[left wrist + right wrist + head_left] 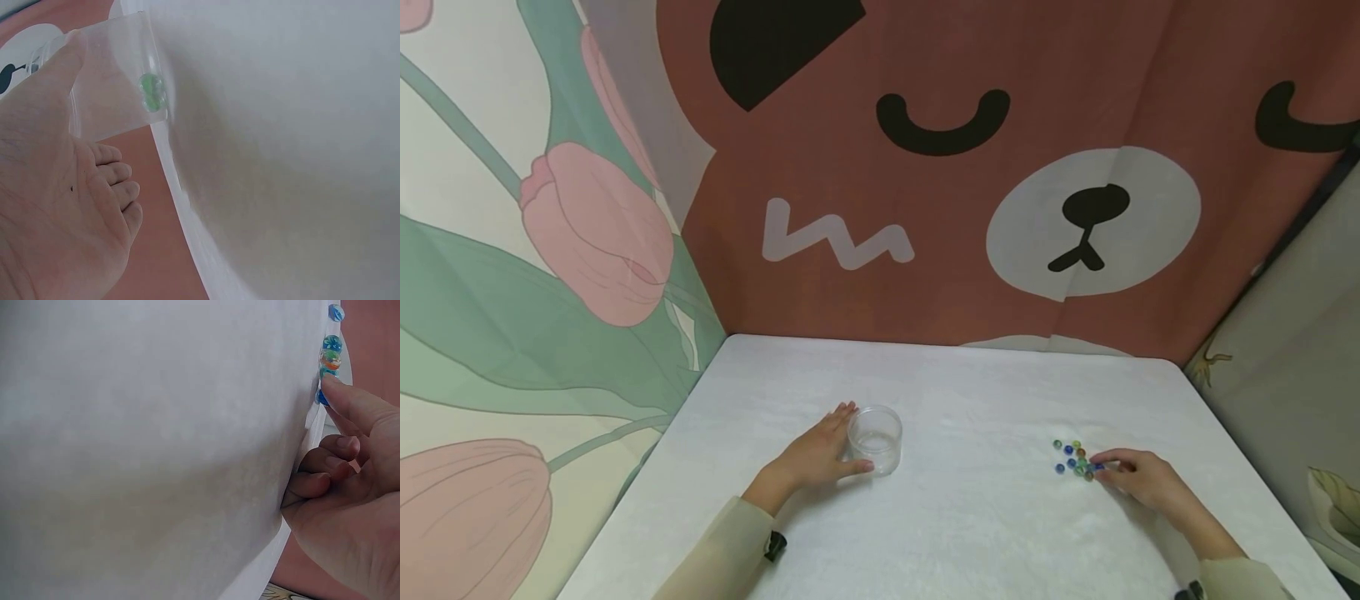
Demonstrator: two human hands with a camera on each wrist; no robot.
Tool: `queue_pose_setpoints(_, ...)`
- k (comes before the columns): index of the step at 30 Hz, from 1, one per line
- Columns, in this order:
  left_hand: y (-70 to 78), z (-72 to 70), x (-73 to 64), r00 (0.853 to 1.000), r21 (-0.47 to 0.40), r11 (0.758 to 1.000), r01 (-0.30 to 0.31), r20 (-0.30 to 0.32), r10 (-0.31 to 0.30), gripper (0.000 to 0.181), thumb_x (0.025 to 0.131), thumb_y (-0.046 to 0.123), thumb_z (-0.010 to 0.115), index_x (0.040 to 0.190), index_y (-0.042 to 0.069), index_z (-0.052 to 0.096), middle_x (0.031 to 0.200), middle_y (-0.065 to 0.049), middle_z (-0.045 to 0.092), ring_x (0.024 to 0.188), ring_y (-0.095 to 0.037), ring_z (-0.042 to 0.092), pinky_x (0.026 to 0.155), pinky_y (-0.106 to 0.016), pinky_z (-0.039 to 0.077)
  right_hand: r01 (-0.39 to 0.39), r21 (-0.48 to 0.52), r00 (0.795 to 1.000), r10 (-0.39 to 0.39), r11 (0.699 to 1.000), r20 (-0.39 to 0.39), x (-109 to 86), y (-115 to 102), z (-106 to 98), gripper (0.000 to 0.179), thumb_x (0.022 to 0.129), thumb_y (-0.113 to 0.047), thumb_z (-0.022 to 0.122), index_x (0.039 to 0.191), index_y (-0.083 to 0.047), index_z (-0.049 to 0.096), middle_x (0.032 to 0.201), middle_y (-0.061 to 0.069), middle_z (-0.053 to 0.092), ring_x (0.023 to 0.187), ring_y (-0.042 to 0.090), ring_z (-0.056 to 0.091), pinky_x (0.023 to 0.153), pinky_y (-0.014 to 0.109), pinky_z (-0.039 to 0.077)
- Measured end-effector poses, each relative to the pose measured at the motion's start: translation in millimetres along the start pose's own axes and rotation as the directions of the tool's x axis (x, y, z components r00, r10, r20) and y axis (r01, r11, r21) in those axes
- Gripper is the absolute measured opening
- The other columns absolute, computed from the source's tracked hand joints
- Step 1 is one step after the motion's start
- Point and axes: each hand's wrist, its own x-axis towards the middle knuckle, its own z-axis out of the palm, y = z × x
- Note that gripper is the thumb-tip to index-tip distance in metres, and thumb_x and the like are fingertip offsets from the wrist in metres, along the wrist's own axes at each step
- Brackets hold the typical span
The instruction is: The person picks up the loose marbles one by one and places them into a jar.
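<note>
A clear plastic jar (876,442) stands upright on the white-covered table, left of the middle. My left hand (820,454) holds it from the left, thumb at the near side and fingers reaching along the far side. Something green and glassy (152,94) shows at the jar's base in the left wrist view. Off to the right lies a loose group of coloured glass marbles (1071,462). At its right edge, my right hand (1142,479) pinches a blue marble (322,398) between thumb and forefinger, partly hidden by the fingers. The other fingers of that hand are curled in.
The table (955,525) is covered with a white cloth. Behind it hangs a brown curtain (940,200) with a bear's face, and a tulip-patterned curtain (595,233) hangs on the left. A pale curtain (1292,350) borders the right side.
</note>
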Motion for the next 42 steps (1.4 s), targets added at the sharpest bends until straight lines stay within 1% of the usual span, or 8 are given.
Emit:
queue_pose_setpoints(9, 0.6, 1.0, 1.9, 1.0, 0.005, 1.0, 0.013, 0.009, -0.013, 0.103, 0.09, 0.068, 0.061, 0.158, -0.001, 0.028, 0.165, -0.016, 0.026, 0.154, -0.031, 0.021, 0.125, -0.047, 0.024, -0.001, -0.018, 1.0, 0.0, 1.0, -0.02, -1.0, -3, -3, 0.051, 0.092, -0.041, 0.074, 0.126, -0.003, 0.069, 0.076, 0.003, 0.05, 0.069, 0.019, 0.045, 0.055, 0.03, 0.036)
queue_pose_setpoints(16, 2.1, -0.6, 0.8, 1.0, -0.005, 1.0, 0.025, 0.007, -0.025, 0.102, 0.09, 0.068, 0.062, 0.158, 0.0, 0.029, 0.166, -0.014, 0.026, 0.154, -0.03, 0.021, 0.125, -0.046, 0.025, 0.042, -0.053, 0.998, -0.045, 0.998, -0.054, -1.0, -12, -2, 0.041, 0.095, -0.031, 0.072, 0.124, -0.002, 0.071, 0.072, 0.001, 0.048, 0.065, 0.018, 0.043, 0.052, 0.029, 0.035)
queue_pose_setpoints(20, 2.1, -0.5, 0.4, 1.0, -0.004, 1.0, 0.029, 0.007, -0.029, 0.102, 0.089, 0.069, 0.062, 0.159, 0.001, 0.028, 0.166, -0.014, 0.026, 0.155, -0.029, 0.021, 0.125, -0.046, 0.025, 0.037, -0.042, 0.997, -0.04, 0.998, -0.068, -4.3, -19, 1, 0.04, 0.095, -0.031, 0.071, 0.124, -0.003, 0.071, 0.073, 0.001, 0.048, 0.068, 0.018, 0.044, 0.054, 0.029, 0.034)
queue_pose_setpoints(24, 2.0, -0.2, 0.5, 0.999, -0.003, 1.0, 0.031, 0.008, -0.031, 0.103, 0.089, 0.069, 0.062, 0.159, 0.002, 0.028, 0.166, -0.013, 0.026, 0.155, -0.028, 0.02, 0.125, -0.046, 0.025, 0.052, -0.047, 0.996, -0.056, 0.998, -0.073, -6.7, -26, 5, 0.039, 0.095, -0.033, 0.071, 0.124, -0.006, 0.072, 0.073, 0.001, 0.047, 0.068, 0.018, 0.043, 0.055, 0.029, 0.034)
queue_pose_setpoints(28, 2.4, -1.0, 0.4, 1.0, 0.0, 1.0, 0.026, 0.007, -0.026, 0.103, 0.089, 0.069, 0.062, 0.159, 0.002, 0.028, 0.166, -0.013, 0.026, 0.155, -0.028, 0.021, 0.125, -0.046, 0.025, 0.058, -0.044, 0.996, -0.061, 0.997, -0.065, -9.0, -33, 7, 0.039, 0.096, -0.033, 0.07, 0.125, -0.007, 0.072, 0.072, 0.001, 0.047, 0.068, 0.017, 0.043, 0.055, 0.029, 0.034)
queue_pose_setpoints(31, 2.2, -1.2, 0.6, 1.0, 0.005, 1.0, 0.026, 0.008, -0.026, 0.103, 0.089, 0.07, 0.062, 0.159, 0.002, 0.028, 0.166, -0.013, 0.025, 0.155, -0.028, 0.021, 0.125, -0.046, 0.025, 0.057, -0.023, 0.997, -0.059, 0.998, -0.051, -11.4, -38, 7, 0.042, 0.097, -0.036, 0.069, 0.126, -0.006, 0.071, 0.073, 0.002, 0.048, 0.069, 0.018, 0.043, 0.056, 0.029, 0.034)
queue_pose_setpoints(38, 1.8, -0.8, 0.6, 1.0, 0.002, 1.0, 0.026, 0.009, -0.026, 0.103, 0.089, 0.07, 0.061, 0.159, 0.002, 0.028, 0.166, -0.012, 0.025, 0.155, -0.028, 0.02, 0.125, -0.046, 0.025, 0.088, 0.008, 0.995, -0.088, 0.996, -0.043, -14.5, -44, 11, 0.045, 0.096, -0.039, 0.07, 0.126, -0.006, 0.071, 0.072, 0.0, 0.046, 0.068, 0.015, 0.042, 0.056, 0.028, 0.033)
queue_pose_setpoints(42, 1.4, 0.1, 0.7, 1.0, -0.008, 1.0, 0.029, 0.011, -0.029, 0.104, 0.089, 0.07, 0.061, 0.159, 0.002, 0.027, 0.167, -0.012, 0.025, 0.155, -0.028, 0.02, 0.125, -0.046, 0.024, 0.104, 0.016, 0.993, -0.103, 0.994, -0.049, -15.7, -46, 13, 0.044, 0.096, -0.039, 0.07, 0.125, -0.007, 0.072, 0.074, 0.0, 0.045, 0.07, 0.015, 0.042, 0.057, 0.028, 0.032)
